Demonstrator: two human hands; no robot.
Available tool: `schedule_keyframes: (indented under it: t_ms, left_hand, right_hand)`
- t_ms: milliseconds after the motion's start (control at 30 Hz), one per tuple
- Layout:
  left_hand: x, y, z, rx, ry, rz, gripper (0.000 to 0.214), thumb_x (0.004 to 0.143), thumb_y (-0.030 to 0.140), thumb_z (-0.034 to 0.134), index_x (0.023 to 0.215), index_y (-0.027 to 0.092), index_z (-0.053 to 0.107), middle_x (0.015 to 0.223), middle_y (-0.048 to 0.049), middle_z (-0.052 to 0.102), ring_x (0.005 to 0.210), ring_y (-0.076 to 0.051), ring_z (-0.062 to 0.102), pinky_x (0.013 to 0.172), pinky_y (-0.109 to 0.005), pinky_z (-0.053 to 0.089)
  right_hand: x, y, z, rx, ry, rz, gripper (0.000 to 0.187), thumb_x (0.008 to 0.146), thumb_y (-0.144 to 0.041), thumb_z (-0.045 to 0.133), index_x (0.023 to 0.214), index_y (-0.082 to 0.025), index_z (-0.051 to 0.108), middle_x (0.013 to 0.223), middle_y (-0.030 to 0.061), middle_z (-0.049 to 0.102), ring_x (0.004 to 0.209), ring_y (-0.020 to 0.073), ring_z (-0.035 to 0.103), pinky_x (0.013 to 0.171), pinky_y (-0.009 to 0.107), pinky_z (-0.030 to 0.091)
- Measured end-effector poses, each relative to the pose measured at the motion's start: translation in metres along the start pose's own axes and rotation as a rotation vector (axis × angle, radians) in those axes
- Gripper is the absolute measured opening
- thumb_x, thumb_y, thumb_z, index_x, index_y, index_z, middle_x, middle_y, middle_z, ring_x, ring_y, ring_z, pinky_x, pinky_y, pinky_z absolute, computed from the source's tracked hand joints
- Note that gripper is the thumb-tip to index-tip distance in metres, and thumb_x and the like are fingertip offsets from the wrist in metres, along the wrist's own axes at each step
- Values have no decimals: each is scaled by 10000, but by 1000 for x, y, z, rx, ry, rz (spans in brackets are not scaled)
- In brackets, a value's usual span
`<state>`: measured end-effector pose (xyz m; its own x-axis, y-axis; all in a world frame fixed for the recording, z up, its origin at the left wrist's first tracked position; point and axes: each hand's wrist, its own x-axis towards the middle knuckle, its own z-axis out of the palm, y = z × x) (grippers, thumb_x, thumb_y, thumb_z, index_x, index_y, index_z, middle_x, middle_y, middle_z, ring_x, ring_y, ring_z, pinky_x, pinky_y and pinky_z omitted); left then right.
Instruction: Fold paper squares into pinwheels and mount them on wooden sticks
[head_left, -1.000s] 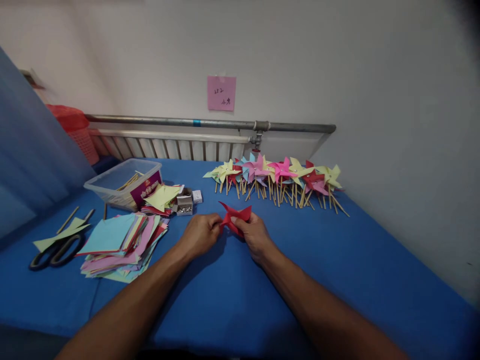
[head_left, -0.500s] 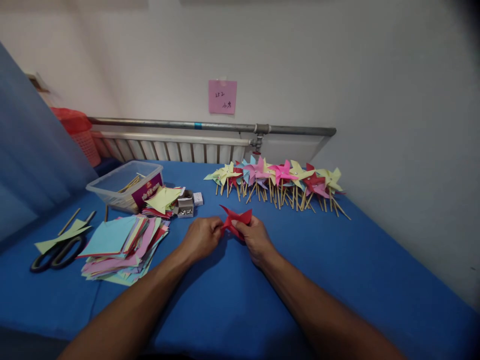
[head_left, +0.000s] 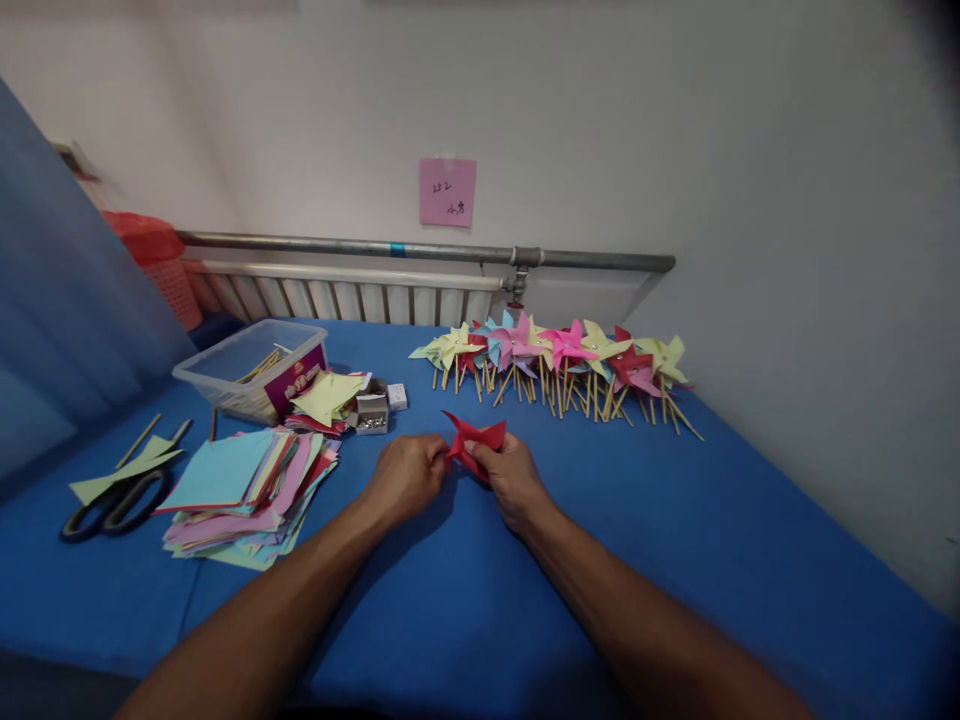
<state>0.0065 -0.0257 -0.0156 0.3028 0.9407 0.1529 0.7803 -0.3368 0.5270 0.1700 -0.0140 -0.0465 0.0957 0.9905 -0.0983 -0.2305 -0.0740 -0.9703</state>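
A folded red paper piece [head_left: 480, 441] sits between both hands, just above the blue table [head_left: 675, 520]. My left hand [head_left: 407, 475] pinches its left side with closed fingers. My right hand [head_left: 510, 474] grips its right side, thumb on top. Behind them lies a row of finished paper pinwheels on wooden sticks [head_left: 559, 362], in yellow, pink, red and light blue.
A stack of coloured paper squares [head_left: 244, 480] lies to the left, with black scissors [head_left: 109, 505] further left. A clear plastic box with sticks [head_left: 251, 368] and a small box of metal pins [head_left: 369, 411] stand behind the stack. A radiator and pipe [head_left: 420, 252] run along the wall.
Both hands stay shut on the red paper with only small finger shifts. The view has tilted slightly, so everything sits a little lower in the picture.
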Motion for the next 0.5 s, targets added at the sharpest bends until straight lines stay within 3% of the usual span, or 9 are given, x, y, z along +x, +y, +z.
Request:
schedule_keyframes:
  t_ms: [500]
  left_hand:
    - [2,-1,-2,-39,-21,-12,216,902,155,501,751,203,648,662,3,622,630,-143,539,620,-273,296]
  right_hand:
    - [2,1,-1,34,-8,-21,259,608,-329,810,805,-192,711,661,-15,689,565,137,540,573,274,406]
